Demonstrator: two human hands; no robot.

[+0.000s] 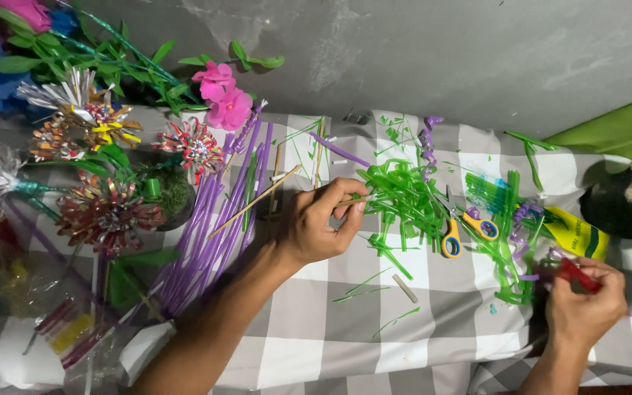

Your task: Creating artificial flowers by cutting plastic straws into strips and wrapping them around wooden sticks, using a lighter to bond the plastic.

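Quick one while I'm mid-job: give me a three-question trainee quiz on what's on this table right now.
1. True or false: the scissors with yellow and orange handles are held in the right hand.
2. What does the left hand pinch between its fingers?
A. a thin wooden stick
B. a pink flower
C. a glue bottle
3. Fill in: the bundle of long straws beside the left forearm is ___ in colour.

Key:
1. False: the scissors lie on the checked cloth among green straw cuttings; the right hand holds a small red object.
2. A
3. purple
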